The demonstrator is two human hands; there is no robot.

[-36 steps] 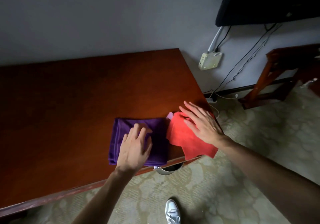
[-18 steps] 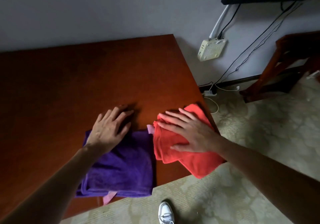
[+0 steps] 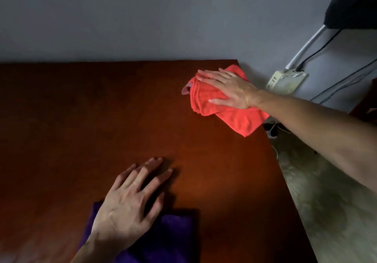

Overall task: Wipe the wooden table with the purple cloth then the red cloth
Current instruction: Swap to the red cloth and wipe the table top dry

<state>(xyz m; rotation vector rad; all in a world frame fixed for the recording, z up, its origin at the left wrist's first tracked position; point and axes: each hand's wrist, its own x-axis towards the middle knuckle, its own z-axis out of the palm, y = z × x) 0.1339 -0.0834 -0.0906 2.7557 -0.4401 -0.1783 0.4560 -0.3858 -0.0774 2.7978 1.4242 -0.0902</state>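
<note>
The wooden table point(image 3: 85, 124) fills the left and middle of the view, its far edge against the wall. A folded purple cloth point(image 3: 171, 236) lies near the table's front. My left hand point(image 3: 130, 203) lies flat with its palm on the cloth's far left part and its straight fingers reaching past it onto the bare wood. A bunched red cloth point(image 3: 230, 118) sits at the table's far right corner, one end hanging over the right edge. My right hand point(image 3: 228, 87) presses flat on the red cloth with straight fingers.
A white power strip point(image 3: 285, 81) with plugged cables hangs on the grey wall right of the table. A dark screen point(image 3: 355, 4) fills the upper right corner. Patterned carpet point(image 3: 330, 211) lies beyond the table's right edge.
My right hand has pushed the red cloth from beside the purple cloth away to the far right corner. My left hand has stayed on the purple cloth. The camera has moved closer over the table.
</note>
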